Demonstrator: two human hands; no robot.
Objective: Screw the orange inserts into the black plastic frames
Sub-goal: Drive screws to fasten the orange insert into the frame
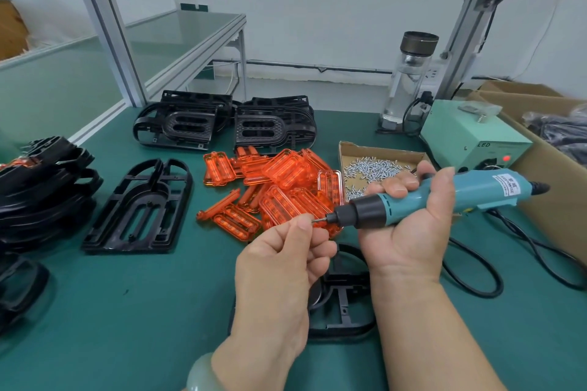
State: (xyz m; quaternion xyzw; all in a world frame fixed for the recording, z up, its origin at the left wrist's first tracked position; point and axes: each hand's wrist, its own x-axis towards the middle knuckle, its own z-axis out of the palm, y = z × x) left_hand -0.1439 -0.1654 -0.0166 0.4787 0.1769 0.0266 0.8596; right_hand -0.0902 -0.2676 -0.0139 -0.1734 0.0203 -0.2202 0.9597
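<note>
the orange inserts (279,190) lay heaped mid-table, just beyond a black frame (343,305) lying flat below the left hand (279,267), which i saw pinching the bit (320,219) of a blue screwdriver (470,194) gripped in the right hand (409,222); a screw tray (381,149) sat behind them.

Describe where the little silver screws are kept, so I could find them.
Start at the pale green metal box at the right rear of the green workbench. Just left of it lies a shallow brown cardboard tray, beside the heap of orange plastic inserts; it alone holds loose silver screws.
</note>
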